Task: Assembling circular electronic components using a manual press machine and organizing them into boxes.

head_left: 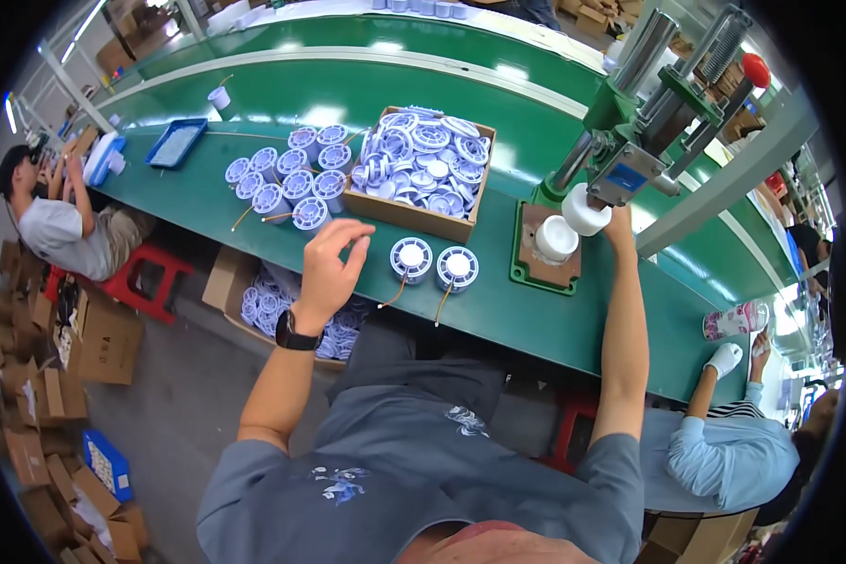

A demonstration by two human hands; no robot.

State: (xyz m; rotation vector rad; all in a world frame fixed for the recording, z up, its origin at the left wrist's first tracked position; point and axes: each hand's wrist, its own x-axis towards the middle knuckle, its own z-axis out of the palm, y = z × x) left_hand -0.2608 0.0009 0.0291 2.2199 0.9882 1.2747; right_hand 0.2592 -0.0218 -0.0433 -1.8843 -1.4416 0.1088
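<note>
My left hand [333, 265] is raised over the near edge of the green table with nothing in it, its thumb and fingers apart. It is nearest to a group of round white plastic housings [297, 182] with ribbed tops and short wires. Two more such housings, one a white-centred housing [411, 259] and its twin [458, 269], stand between my hands. My right hand [618, 227] is at the green hand press [620, 169], beside the white cylindrical press head [586, 211]. Its fingers are hidden behind that head. Below, a white round block [556, 239] sits on the press base.
An open cardboard box [461, 228] of white plastic rings and caps stands mid-table. Under the table edge is another carton [224, 282] of similar parts. A blue tray [177, 143] lies at far left. One person [56, 207] sits left; another person [733, 451] works close on my right.
</note>
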